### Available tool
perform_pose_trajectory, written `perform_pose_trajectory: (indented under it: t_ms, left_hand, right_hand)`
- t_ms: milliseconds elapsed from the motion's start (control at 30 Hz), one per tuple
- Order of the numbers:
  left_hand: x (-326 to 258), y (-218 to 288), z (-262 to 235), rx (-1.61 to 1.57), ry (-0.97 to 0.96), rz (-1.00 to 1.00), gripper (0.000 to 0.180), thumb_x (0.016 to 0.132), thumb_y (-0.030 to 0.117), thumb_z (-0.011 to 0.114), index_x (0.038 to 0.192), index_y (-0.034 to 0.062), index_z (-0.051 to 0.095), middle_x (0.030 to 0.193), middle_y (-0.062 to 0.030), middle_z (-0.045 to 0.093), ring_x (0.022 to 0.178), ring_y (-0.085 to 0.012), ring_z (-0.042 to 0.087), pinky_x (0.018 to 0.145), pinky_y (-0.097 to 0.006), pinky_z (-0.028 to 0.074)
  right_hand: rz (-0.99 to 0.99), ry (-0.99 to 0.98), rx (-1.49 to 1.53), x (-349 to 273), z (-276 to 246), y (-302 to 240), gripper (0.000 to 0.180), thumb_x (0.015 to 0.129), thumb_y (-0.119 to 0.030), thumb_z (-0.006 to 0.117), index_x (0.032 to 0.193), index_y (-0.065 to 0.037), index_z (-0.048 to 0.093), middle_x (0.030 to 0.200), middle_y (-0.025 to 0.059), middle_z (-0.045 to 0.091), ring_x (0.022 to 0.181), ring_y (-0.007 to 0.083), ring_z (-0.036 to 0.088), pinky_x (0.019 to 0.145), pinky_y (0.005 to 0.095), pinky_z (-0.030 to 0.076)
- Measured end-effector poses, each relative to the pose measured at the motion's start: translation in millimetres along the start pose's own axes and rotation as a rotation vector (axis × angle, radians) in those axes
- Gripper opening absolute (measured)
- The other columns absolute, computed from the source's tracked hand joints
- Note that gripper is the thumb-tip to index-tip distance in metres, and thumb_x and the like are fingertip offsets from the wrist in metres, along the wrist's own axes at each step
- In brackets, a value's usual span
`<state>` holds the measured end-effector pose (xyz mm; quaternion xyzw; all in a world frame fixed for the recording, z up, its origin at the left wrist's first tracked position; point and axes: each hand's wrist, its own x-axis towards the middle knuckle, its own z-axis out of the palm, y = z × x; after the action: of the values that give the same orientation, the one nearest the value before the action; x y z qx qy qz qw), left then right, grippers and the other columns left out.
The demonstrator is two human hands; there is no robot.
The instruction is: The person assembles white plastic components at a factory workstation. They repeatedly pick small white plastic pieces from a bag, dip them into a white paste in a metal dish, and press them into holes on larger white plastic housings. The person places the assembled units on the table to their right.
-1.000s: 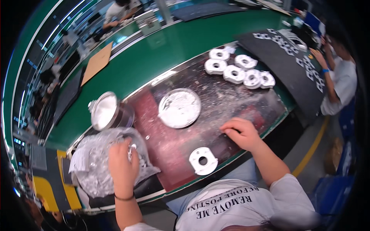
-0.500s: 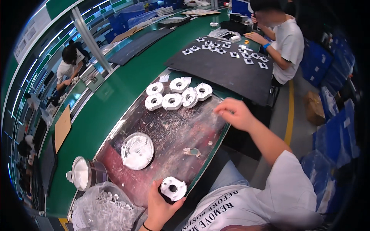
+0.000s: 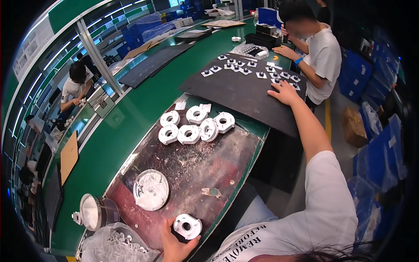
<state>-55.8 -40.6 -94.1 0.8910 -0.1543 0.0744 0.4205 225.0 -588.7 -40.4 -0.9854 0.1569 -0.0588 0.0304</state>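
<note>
In my left hand (image 3: 176, 244) sits a white round plastic housing (image 3: 187, 226) with a dark central hole, gripped by its sides near the board's front edge. My right hand (image 3: 286, 92) reaches out over a black sheet (image 3: 244, 94), its fingers stretched toward the nearest of several small white square pieces with black centres (image 3: 275, 75). Whether the fingertips touch a piece is hard to see. Several similar white housings (image 3: 189, 134) stand in a cluster on the stained work board (image 3: 227, 161). A round lid with white paste (image 3: 151, 190) lies closer to my left hand.
At the left are an open metal tin (image 3: 100, 212) and a clear bag of small white plastic parts (image 3: 118, 244). A co-worker (image 3: 321, 56) sits beyond the black sheet at the right. A cardboard piece (image 3: 69, 157) lies on the green table (image 3: 118, 126).
My right hand has moved away from above the board's right edge, forward to the small pieces on the black sheet. The left hand still holds the housing. The view has shifted slightly.
</note>
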Motion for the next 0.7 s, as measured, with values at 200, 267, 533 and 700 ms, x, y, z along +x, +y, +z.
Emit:
perform_pose_trajectory:
  t_ms: [200,267,533,700]
  left_hand:
    - [1.9,0.2,-0.6,0.01,-0.008,-0.024,0.116,0.053,0.009,0.082,0.14,0.0023,0.006,0.123,-0.016,0.042,0.112,-0.0282,0.045,0.099,-0.039,0.033]
    - [1.0,-2.1,-0.7,-0.015,-0.014,-0.025,0.115,0.054,0.009,0.082,0.14,0.0024,0.006,0.123,-0.0162,0.042,0.113,-0.0282,0.044,0.1,-0.039,0.032]
    - [4.6,2.4,-1.8,-0.049,-0.027,0.047,0.111,0.056,0.007,0.082,0.14,0.0018,0.009,0.124,-0.0171,0.042,0.112,-0.0284,0.046,0.098,-0.039,0.035]
    - [0.3,-1.9,-2.2,-0.052,-0.041,0.035,0.109,0.056,0.007,0.082,0.139,0.0004,0.012,0.126,-0.0187,0.042,0.115,-0.0294,0.045,0.099,-0.039,0.035]
  right_hand:
    - [0.084,-0.021,0.054,11.5,2.9,-4.3,0.076,0.077,-0.074,0.04,0.135,-0.025,0.045,0.144,0.0205,0.031,0.137,0.0355,0.022,0.109,0.0476,0.018]
    - [0.061,-0.005,0.056,9.4,2.8,-3.3,0.074,0.078,-0.073,0.042,0.133,-0.024,0.047,0.142,0.0209,0.034,0.135,0.0348,0.026,0.108,0.0473,0.019]
    - [-0.39,-0.009,0.202,-78.3,-11.1,-27.8,0.056,0.081,-0.056,0.057,0.121,-0.017,0.057,0.135,0.0233,0.041,0.132,0.0379,0.029,0.106,0.046,0.023]
    - [-0.51,0.052,0.292,-150.0,-8.2,-43.8,0.044,0.08,-0.038,0.065,0.118,-0.016,0.058,0.135,0.0228,0.041,0.132,0.0397,0.029,0.106,0.0463,0.025]
